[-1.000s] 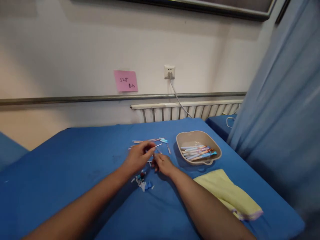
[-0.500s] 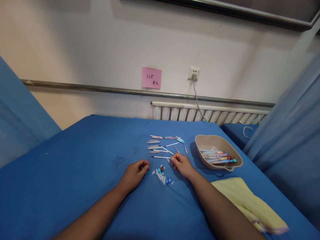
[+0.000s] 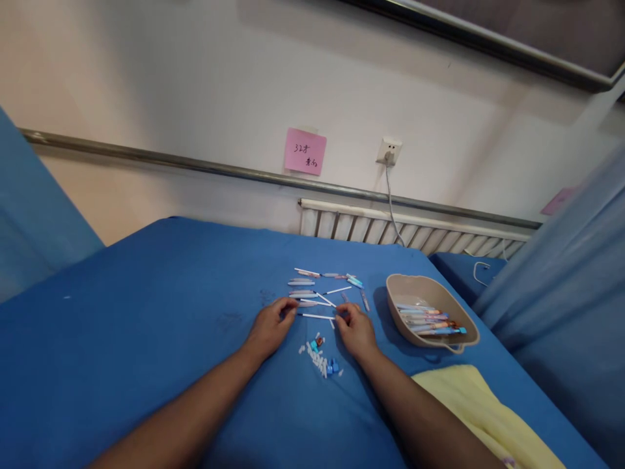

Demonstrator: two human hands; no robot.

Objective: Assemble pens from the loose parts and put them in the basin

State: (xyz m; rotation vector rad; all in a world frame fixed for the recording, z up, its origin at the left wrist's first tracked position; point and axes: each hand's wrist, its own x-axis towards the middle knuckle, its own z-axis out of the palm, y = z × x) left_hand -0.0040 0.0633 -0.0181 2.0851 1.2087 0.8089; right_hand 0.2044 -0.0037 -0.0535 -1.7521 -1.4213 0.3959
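My left hand (image 3: 272, 326) is at the left ends of the pen parts, thumb and forefinger curved and apart, with nothing visible between them. My right hand (image 3: 356, 332) has its thumb and forefinger closed at the right end of a thin white pen refill (image 3: 316, 316), which lies crosswise between both hands. Just beyond are more white refills (image 3: 338, 290) and several pale pen barrels (image 3: 301, 282), loosely laid out. Nearer to me, between my wrists, is a small heap of white pieces (image 3: 317, 361) with blue caps (image 3: 333, 367) and a brown piece (image 3: 319, 341).
To the right stands a beige basket (image 3: 410, 281) holding several pens (image 3: 430, 320). A yellow cloth (image 3: 481, 404) lies in front of it. Blue fabric covers the table (image 3: 161, 312). Behind are a radiator (image 3: 342, 225), a rail and a socket (image 3: 389, 151) with a cable.
My left hand has moved forward and slightly right, its fingers opening from a curl. My right hand stays near the same refill end. The camera view has tilted slightly.
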